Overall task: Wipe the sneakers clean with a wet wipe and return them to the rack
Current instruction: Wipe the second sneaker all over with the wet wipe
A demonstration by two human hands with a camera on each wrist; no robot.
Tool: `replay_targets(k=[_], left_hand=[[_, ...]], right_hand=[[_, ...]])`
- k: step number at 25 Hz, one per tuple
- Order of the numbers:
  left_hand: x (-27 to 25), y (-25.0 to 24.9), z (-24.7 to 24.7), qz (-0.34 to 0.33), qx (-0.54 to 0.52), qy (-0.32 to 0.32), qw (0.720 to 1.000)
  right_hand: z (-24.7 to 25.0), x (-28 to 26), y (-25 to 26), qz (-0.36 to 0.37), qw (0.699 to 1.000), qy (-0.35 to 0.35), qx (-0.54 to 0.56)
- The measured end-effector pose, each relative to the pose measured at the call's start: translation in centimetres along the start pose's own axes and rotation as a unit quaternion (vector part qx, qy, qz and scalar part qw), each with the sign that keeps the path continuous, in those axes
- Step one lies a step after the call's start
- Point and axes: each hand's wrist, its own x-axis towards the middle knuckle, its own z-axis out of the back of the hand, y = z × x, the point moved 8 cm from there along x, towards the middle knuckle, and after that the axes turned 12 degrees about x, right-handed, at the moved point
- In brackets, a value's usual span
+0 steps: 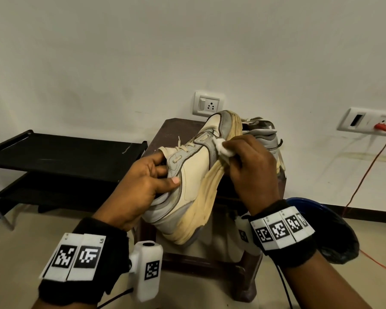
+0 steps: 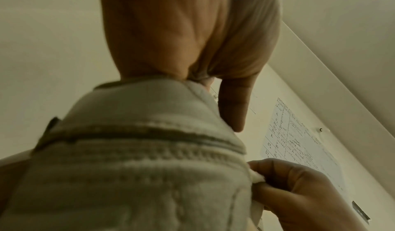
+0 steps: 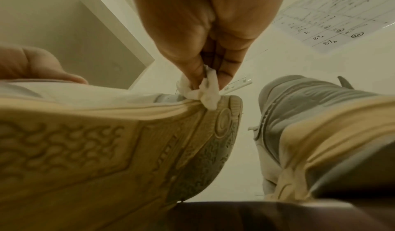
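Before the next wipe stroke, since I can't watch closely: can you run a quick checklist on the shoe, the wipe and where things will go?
1. Left hand grips the held sneaker at its collar: ok.
2. Right hand pinches the wet wipe: ok.
3. Wipe touching the shoe near the toe and sole edge: ok.
4. Second sneaker resting on the stool: ok.
5. Rack top shelf free for the return: ok.
6. Wipe still damp: cannot tell.
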Motion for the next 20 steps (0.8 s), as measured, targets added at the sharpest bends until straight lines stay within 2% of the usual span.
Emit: replay_targets(k=[2,5,7,9,10,11,12,13,14,16,17,20], left_hand=[[0.2,0.1,0.5,-0.004,-0.015,-0.018,1.000],[0.2,0.4,1.5,-0.001,-0.032,-0.046,0.998],[0.0,0.3,1.9,-0.009,-0.014,-0.039,0.999],[-0.2,0.2,2.1,-0.022,0.057,-0.050,0.997],[-0.3,-0.1,2.5,-0.037,0.142,-0.081,0.986],[-0.4,-0.5,2.8,-0.053,0.242,-0.119,0.962],[-0.4,-0.8,3.1,-0.070,0.336,-0.157,0.926],[-0.5,-1.1,3.2,-0.083,0.393,-0.193,0.895],[-0.6,-1.7,3.3,-0.101,0.414,-0.226,0.876],[-0.7,-2.2,3.4,-0.126,0.422,-0.269,0.857],[-0.6,-2.1,3.4,-0.123,0.408,-0.274,0.862],[0.0,-1.0,3.7,-0.082,0.316,-0.239,0.915]], right_hand=[[-1.4,-0.7,1.0,0.013,0.997,0.063,0.031],[-3.3,-2.8,3.5,0.045,0.978,0.179,0.096],[-3.7,-3.6,4.1,0.057,0.970,0.218,0.094],[-3.3,-3.2,3.3,0.055,0.981,0.178,0.051],[-2.8,-2.6,2.6,0.042,0.989,0.137,0.028],[-2.3,-1.9,1.6,0.024,0.995,0.097,0.009],[-1.8,-1.2,0.7,0.004,0.998,0.063,-0.004],[-1.3,-0.6,-0.1,-0.014,0.999,0.038,-0.010],[-1.0,-0.2,-0.7,-0.028,0.999,0.021,-0.009],[-1.1,0.1,-1.0,-0.042,0.999,0.015,0.003],[-1.4,0.0,-0.6,-0.038,0.999,0.028,0.008],[-3.2,-0.6,2.5,-0.004,0.992,0.119,0.034]])
